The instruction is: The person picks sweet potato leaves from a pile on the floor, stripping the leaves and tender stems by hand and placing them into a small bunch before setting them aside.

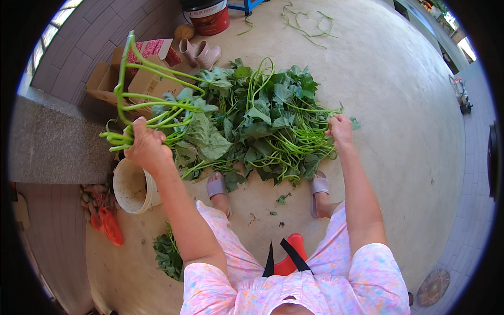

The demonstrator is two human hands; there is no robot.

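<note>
My left hand (147,147) grips a bundle of long green leafy stems (163,108) by their cut ends, and one bent stem loops high above the fist. A large pile of green leafy vines (252,118) lies on the floor in front of my feet. At the pile's right edge, my right hand (340,129) pinches the end of a thin stem (311,110) that runs back among the leaves. Many bare stalks (295,141) lie tangled just left of that hand. The fingertips of my right hand are partly hidden.
A white bucket (130,187) stands below my left forearm, near a red plastic bag (108,226). A smaller leafy heap (167,252) lies on the floor. Beyond the pile are cardboard boxes (147,84), pink boots (206,53), a red-and-black bucket (208,19) and loose stems (311,25).
</note>
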